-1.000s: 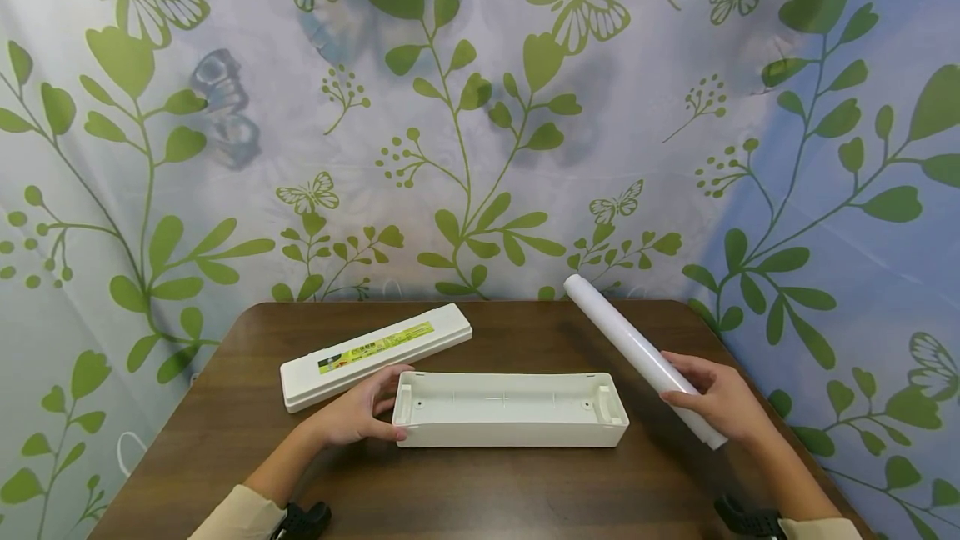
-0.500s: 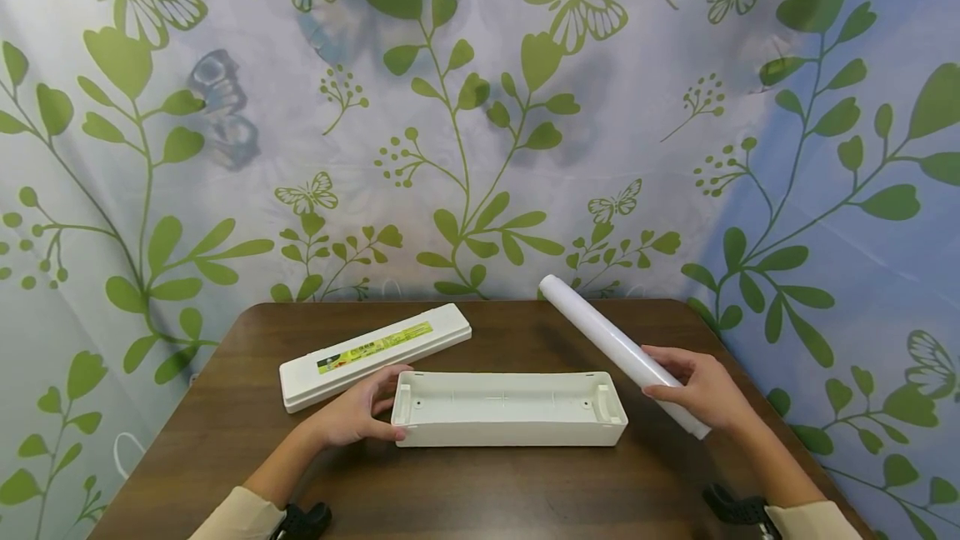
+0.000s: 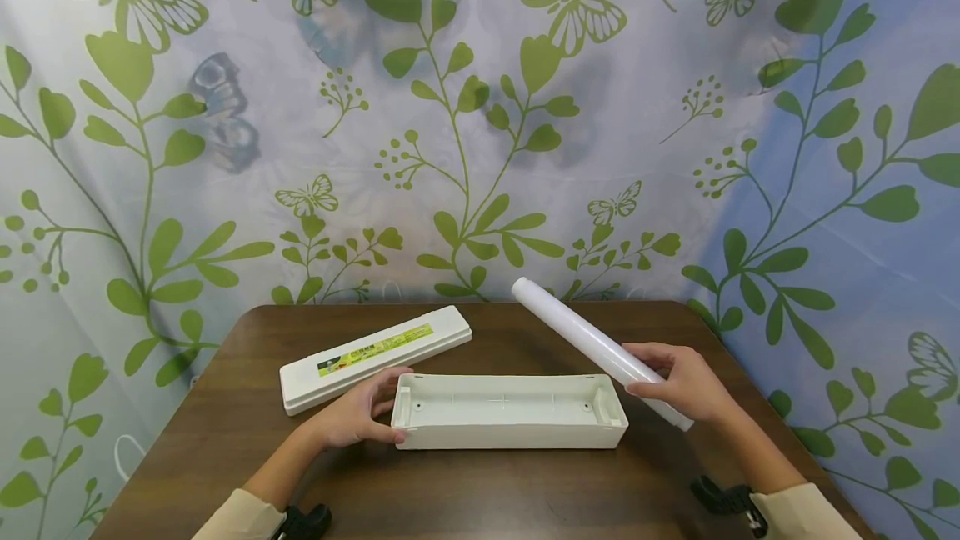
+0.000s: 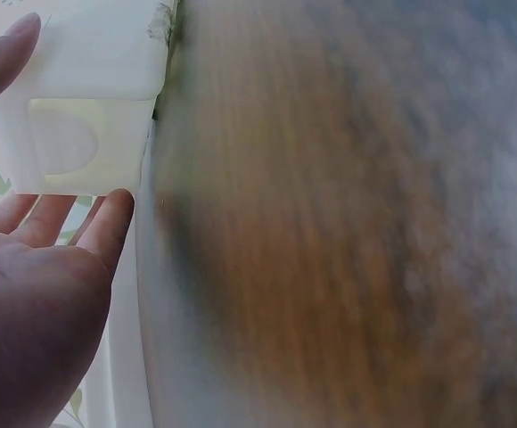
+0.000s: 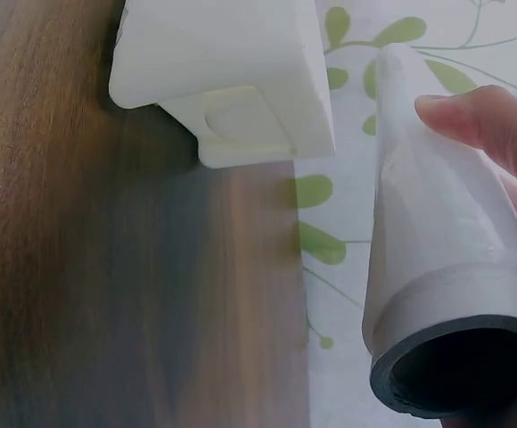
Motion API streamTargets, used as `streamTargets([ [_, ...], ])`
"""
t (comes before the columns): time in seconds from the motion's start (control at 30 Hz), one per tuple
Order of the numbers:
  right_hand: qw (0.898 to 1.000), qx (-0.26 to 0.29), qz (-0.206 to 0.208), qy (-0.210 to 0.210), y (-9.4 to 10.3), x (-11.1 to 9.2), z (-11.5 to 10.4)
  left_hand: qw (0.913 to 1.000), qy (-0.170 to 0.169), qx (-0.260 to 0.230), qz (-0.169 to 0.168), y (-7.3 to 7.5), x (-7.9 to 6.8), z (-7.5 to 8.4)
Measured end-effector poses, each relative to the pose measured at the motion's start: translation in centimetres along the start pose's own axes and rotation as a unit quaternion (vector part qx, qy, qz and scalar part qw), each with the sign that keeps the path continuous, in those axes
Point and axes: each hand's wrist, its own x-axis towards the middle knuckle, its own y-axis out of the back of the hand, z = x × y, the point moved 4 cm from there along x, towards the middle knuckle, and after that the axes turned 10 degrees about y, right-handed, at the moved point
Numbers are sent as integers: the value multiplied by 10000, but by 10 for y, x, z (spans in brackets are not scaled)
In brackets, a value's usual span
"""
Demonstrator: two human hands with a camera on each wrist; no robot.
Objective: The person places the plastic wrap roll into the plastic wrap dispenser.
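An open white plastic dispenser box (image 3: pixel 510 437) sits lengthwise on the table, its hollow inside facing up. My left hand (image 3: pixel 352 415) holds its left end, thumb at the near corner and fingers at the far side; the left wrist view shows that end wall (image 4: pixel 89 147) between them. In my right hand (image 3: pixel 686 382) is a roll of cling film (image 3: pixel 577 332), gripped near its lower end with the thumb on top. It slants up to the left, behind and above the box's right end. The right wrist view shows the roll's hollow core (image 5: pixel 459 366).
Behind the box to the left lies a long white lid (image 3: pixel 375 352) with a green and yellow label, set at an angle. The brown wooden table (image 3: pixel 510 494) ends at a curtain (image 3: pixel 480 148) printed with leaves and butterflies.
My right hand has moved left with the roll of cling film, bringing it closer to the box. The left hand, box and lid have stayed in place.
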Motion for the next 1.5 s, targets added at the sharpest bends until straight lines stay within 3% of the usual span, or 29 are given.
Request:
streamTargets([
  [0.43,9997,56,-172,181,-8,14,1,10000,25,-34,-62,-1,0,-2],
  [0.77,9947,613,-527,636,-15,26,-3,9999,-40,-64,-145,-1,1,-1],
  [1.5,9795,1334,-1170,958,-37,48,-10,9999,23,66,-76,3,1,-3],
])
